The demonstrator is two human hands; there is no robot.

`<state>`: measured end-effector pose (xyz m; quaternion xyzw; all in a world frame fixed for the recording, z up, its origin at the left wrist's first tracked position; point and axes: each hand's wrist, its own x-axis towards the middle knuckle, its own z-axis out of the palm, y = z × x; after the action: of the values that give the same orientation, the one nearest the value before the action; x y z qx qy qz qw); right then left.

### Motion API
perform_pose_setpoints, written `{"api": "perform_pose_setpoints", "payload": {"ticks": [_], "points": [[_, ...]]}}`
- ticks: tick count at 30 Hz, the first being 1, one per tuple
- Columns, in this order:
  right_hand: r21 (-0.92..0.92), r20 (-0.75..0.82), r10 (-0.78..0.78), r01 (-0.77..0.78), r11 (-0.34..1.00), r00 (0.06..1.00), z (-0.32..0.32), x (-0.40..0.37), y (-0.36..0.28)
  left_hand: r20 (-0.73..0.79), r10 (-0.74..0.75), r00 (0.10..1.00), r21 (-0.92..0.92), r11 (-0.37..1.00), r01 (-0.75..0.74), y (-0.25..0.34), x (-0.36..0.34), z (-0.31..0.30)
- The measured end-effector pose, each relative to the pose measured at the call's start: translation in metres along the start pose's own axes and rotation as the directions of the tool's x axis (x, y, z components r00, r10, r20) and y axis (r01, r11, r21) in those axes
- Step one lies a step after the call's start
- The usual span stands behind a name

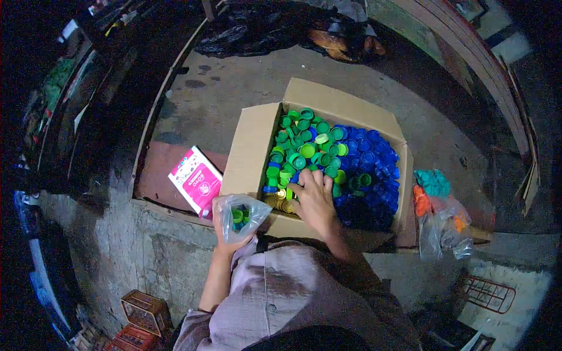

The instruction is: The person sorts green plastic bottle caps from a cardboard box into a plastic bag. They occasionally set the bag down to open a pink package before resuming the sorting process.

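A cardboard box [257,137] stands open before me, filled with plastic bottle caps. Green caps [307,150] lie in its left part, blue caps [369,169] in its right part, and a few gold caps [284,205] at the near left corner. My left hand [220,225] is closed around a clear plastic bag [249,217] with green caps inside, held just outside the box's near left corner. My right hand [316,200] reaches into the box over the green caps, fingers curled down; its fingertips and anything in them are hidden.
A pink and white packet [198,181] lies left of the box. Right of it are clear bags [442,225] with teal and orange contents. Black plastic sheeting [263,29] lies at the back of the table [234,82]. Crates [143,313] stand on the floor at lower left.
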<state>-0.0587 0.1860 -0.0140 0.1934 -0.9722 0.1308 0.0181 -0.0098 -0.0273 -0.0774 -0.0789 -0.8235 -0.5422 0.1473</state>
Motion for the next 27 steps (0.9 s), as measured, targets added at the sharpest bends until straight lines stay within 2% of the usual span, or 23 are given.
{"api": "perform_pose_setpoints", "payload": {"ticks": [1, 2, 3, 4, 6, 7, 8, 10, 11, 12, 14, 15, 16, 17, 18, 20, 21, 23, 26, 27], "points": [[0.001, 0.0, -0.004, 0.004, 1.0, 1.0, -0.003, 0.0, 0.0, -0.014, 0.04, 0.999, -0.017, 0.999, -0.041, 0.003, 0.002, 0.0], [0.138, -0.039, 0.04, -0.034, 0.99, 0.998, -0.009, -0.001, 0.001, -0.028, 0.08, 0.996, -0.033, 0.996, -0.081, 0.004, 0.003, 0.0], [0.275, -0.071, 0.089, -0.066, 0.959, 0.993, -0.013, -0.003, 0.002, -0.03, 0.079, 0.996, -0.032, 0.996, -0.08, -0.003, 0.0, 0.002], [0.274, -0.071, 0.087, -0.064, 0.959, 0.994, -0.012, -0.004, 0.004, -0.017, 0.03, 0.999, -0.034, 0.999, -0.03, -0.014, -0.004, 0.005], [0.667, -0.062, 0.206, -0.113, 0.736, 0.977, -0.005, -0.008, 0.009, -0.004, -0.015, 1.0, -0.037, 0.999, 0.015, -0.016, -0.004, 0.006], [0.852, 0.021, 0.209, -0.127, 0.508, 0.978, 0.0, -0.01, 0.011, -0.02, 0.031, 0.999, -0.007, 0.999, -0.031, -0.003, 0.004, 0.004], [0.852, 0.017, 0.211, -0.125, 0.509, 0.977, 0.0, -0.013, 0.009, -0.034, 0.077, 0.996, 0.024, 0.997, -0.076, 0.004, 0.01, 0.002], [0.945, 0.147, 0.25, -0.21, 0.251, 0.957, -0.008, -0.016, 0.0, -0.024, 0.077, 0.997, 0.051, 0.996, -0.076, 0.006, 0.012, 0.002], [0.891, 0.124, 0.219, -0.205, 0.406, 0.968, 0.015, -0.021, 0.011, -0.017, 0.075, 0.997, 0.079, 0.994, -0.073, 0.006, 0.012, 0.002], [0.89, 0.126, 0.217, -0.207, 0.407, 0.968, 0.005, -0.018, 0.007, -0.019, 0.073, 0.997, 0.078, 0.994, -0.071, 0.006, 0.012, 0.003], [0.921, 0.32, 0.182, -0.35, 0.169, 0.93, -0.024, -0.008, -0.007, -0.018, 0.071, 0.997, 0.057, 0.996, -0.07, 0.009, 0.014, 0.004], [0.921, 0.321, 0.181, -0.351, 0.168, 0.929, -0.024, -0.008, -0.01, -0.019, 0.07, 0.997, 0.058, 0.996, -0.069, 0.01, 0.015, 0.004], [0.911, 0.105, 0.158, -0.159, 0.381, 0.982, -0.023, -0.008, -0.014, -0.018, 0.096, 0.995, 0.091, 0.991, -0.094, 0.012, 0.017, 0.003], [0.821, -0.106, 0.086, 0.039, 0.569, 0.991, -0.023, -0.007, -0.019, -0.016, 0.121, 0.993, 0.123, 0.985, -0.118, 0.014, 0.018, 0.003], [0.822, -0.105, 0.083, 0.039, 0.568, 0.991, -0.028, -0.005, -0.027, -0.018, 0.118, 0.993, 0.125, 0.985, -0.115, 0.016, 0.019, 0.002], [0.549, -0.02, 0.133, -0.1, 0.83, 0.991, -0.044, 0.001, -0.046, -0.019, 0.155, 0.988, 0.16, 0.976, -0.15, 0.019, 0.02, 0.002], [0.548, -0.021, 0.133, -0.1, 0.831, 0.991, -0.041, 0.001, -0.055, -0.02, 0.156, 0.988, 0.159, 0.976, -0.151, 0.017, 0.019, 0.002], [0.362, -0.059, 0.048, -0.023, 0.932, 0.997, -0.035, -0.001, -0.072, -0.028, 0.184, 0.983, 0.142, 0.974, -0.178, 0.011, 0.014, 0.003], [0.306, -0.129, -0.023, 0.062, 0.95, 0.991, -0.023, -0.002, -0.073, -0.013, 0.136, 0.991, 0.188, 0.973, -0.131, 0.011, 0.013, 0.002], [0.391, -0.167, -0.023, 0.088, 0.916, 0.986, -0.03, 0.001, -0.064, -0.014, 0.135, 0.991, 0.188, 0.973, -0.13, 0.01, 0.013, 0.001]]}}
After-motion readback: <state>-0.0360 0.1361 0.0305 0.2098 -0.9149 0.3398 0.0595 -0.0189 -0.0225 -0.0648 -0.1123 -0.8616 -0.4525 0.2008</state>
